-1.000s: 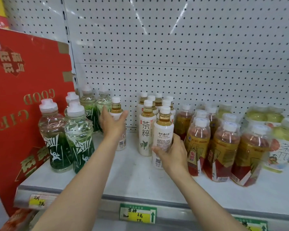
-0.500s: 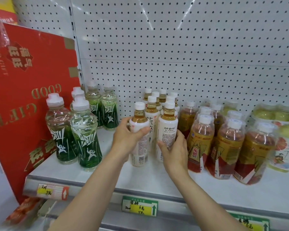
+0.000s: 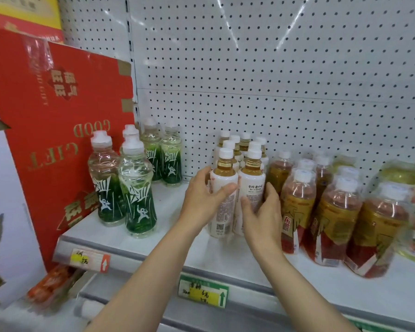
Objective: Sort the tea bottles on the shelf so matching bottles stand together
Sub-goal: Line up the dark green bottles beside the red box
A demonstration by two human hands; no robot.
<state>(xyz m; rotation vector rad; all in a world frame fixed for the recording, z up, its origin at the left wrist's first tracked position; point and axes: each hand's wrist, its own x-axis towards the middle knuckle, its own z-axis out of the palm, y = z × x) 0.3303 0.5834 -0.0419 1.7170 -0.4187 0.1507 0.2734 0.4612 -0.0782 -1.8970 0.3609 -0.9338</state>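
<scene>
Two white-label tea bottles stand side by side at the front of the white-label group on the shelf. My left hand grips the left white-label bottle round its body. My right hand holds the right white-label bottle beside it. More white-label bottles stand in rows behind them. Green-label bottles cluster to the left. Red-and-gold bottles crowd the right.
A red gift carton leans at the shelf's left end. Pale green bottles stand at the far right. A pegboard back wall rises behind. Price tags hang on the shelf's front edge.
My left hand carried a white-label bottle from beside the green bottles rightward and set it next to the bottle in my right hand. The camera drew closer.
</scene>
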